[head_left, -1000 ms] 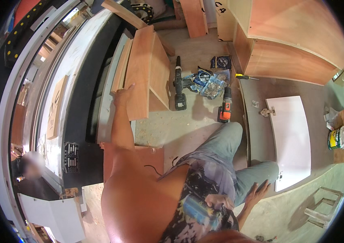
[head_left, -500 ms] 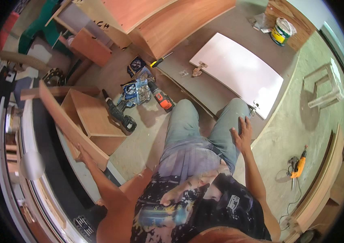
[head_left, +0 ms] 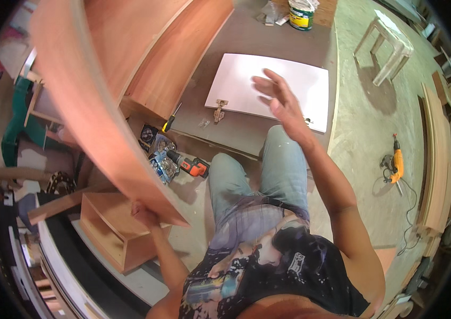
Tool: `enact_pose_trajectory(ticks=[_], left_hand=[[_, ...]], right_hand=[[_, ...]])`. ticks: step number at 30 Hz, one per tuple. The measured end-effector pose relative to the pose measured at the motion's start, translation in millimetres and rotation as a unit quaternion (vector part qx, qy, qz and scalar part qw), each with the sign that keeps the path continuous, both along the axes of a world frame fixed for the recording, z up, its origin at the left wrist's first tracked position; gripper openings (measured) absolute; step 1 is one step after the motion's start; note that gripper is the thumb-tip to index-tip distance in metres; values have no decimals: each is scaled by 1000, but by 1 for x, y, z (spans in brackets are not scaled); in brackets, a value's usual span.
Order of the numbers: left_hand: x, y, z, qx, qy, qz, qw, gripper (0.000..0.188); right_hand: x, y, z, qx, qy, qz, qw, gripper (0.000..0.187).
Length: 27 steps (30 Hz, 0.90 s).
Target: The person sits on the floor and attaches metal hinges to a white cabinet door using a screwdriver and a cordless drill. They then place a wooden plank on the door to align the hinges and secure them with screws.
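Observation:
A long reddish wooden board (head_left: 84,101) sweeps blurred across the upper left, raised above the floor. My left hand (head_left: 145,215) grips its lower end, just above an open wooden box (head_left: 114,234). My right hand (head_left: 278,98) is lifted in the air with fingers spread, holding nothing, over a white cabinet door (head_left: 246,80) that lies flat on the floor with a metal hinge (head_left: 220,110) on it. My knees in light jeans sit below that door.
An orange cordless drill (head_left: 191,166) and a packet of screws (head_left: 161,162) lie by my left knee, a screwdriver (head_left: 171,119) beyond them. Large wooden cabinets (head_left: 172,48) stand behind. A paint tin (head_left: 301,13), a white stool (head_left: 387,45) and a yellow corded drill (head_left: 397,164) are to the right.
The board has swung up from low at my left to high across the view. My right hand has risen from my thigh into the air. The view has shifted toward the white door.

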<state>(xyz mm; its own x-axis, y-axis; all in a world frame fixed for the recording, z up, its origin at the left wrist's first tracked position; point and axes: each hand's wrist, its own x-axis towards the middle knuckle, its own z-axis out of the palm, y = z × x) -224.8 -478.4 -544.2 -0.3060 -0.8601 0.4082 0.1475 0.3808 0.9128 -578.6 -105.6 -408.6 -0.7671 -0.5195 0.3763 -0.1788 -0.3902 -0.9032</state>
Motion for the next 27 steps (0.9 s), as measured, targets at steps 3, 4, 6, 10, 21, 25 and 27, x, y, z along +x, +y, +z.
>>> enact_pose_trajectory(ticks=[3, 4, 6, 10, 21, 25, 27], left_hand=[[-59, 24, -11, -51, -105, -143, 983, 38], [-84, 39, -5, -99, -104, -166, 976, 41], [-139, 63, 16, -136, -134, -212, 958, 49], [-195, 80, 27, -136, -266, -258, 919, 57], [-460, 130, 16, -583, -407, -389, 585, 129], [-558, 118, -18, -603, -479, -454, 449, 130], [-590, 104, -48, -608, -459, -471, 445, 129]], right_hand=[[14, -24, -2, -73, -45, 52, 995, 99], [26, -27, -2, -122, -76, 69, 987, 99], [26, -24, 3, -206, -96, 54, 972, 96], [7, 17, -13, -220, -227, -103, 943, 78], [-146, 27, -230, -394, -494, -351, 691, 61], [-183, 9, -272, -394, -528, -385, 646, 61], [-196, 0, -292, -397, -518, -377, 657, 60]])
